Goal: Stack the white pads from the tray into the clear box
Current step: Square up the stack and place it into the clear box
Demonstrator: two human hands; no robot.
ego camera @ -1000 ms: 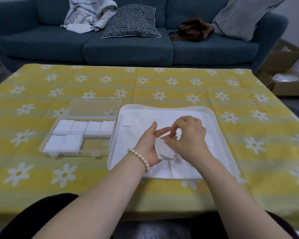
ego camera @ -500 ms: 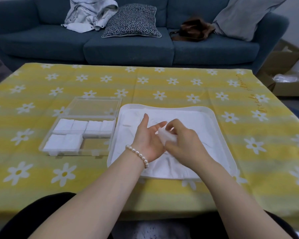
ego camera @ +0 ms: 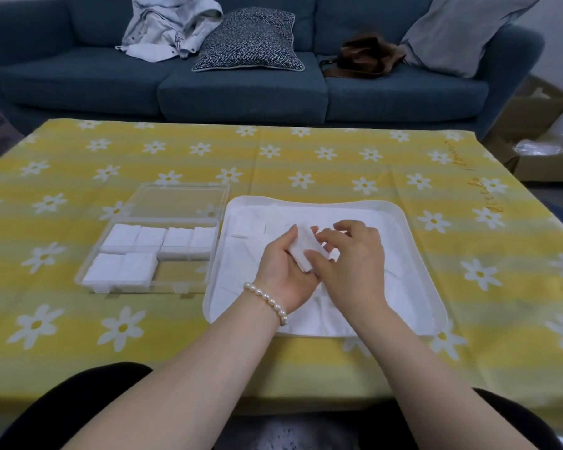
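A white tray (ego camera: 413, 228) lies on the table in front of me, with several loose white pads (ego camera: 251, 227) scattered in it. Above its middle, both hands meet on a small stack of white pads (ego camera: 301, 250). My left hand (ego camera: 281, 274), with a pearl bracelet at the wrist, cradles the stack in its palm and fingers. My right hand (ego camera: 351, 264) pinches the stack's right side. Left of the tray stands the clear box (ego camera: 182, 285), its lid lying open behind it. Several stacks of pads (ego camera: 156, 238) fill the box, and its front right compartment shows bare bottom.
The table wears a yellow cloth with white daisies (ego camera: 306, 164). Behind it is a blue sofa (ego camera: 241, 89) with cushions, a crumpled garment and a brown bag. Cardboard boxes (ego camera: 546, 147) stand on the floor at the right.
Both hands have lifted slightly and shifted towards the far side of the tray, gathering the pads into a tidier stack held between them.
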